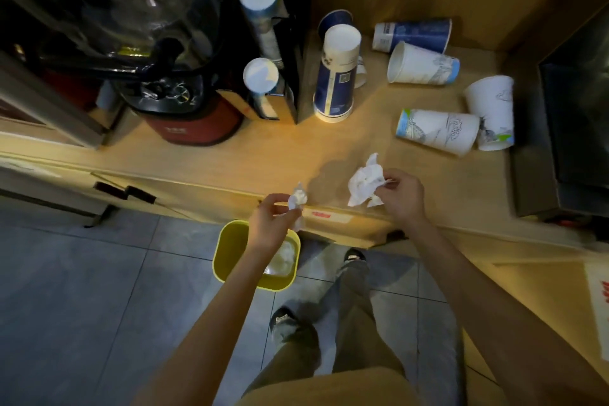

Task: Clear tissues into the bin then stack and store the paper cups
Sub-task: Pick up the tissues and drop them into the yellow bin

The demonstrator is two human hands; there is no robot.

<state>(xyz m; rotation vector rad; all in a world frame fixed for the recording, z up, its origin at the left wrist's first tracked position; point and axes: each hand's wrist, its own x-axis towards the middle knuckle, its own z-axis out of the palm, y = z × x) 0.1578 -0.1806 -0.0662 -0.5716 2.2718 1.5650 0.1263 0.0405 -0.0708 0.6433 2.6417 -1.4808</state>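
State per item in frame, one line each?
Left hand: pinching small crumpled tissue above bin.
Right hand: holding large crumpled tissue over counter edge.
Yellow bin: open, tissue already inside.
Inverted cup stack: standing.
Loose paper cups: mostly tipped over, unstacked.

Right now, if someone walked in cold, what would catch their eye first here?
Probably the two hands, each pinching a crumpled tissue: the left hand above the yellow bin on the floor, the right hand over the counter's front edge. Next, the paper cups scattered on the counter's right side, most tipped over.
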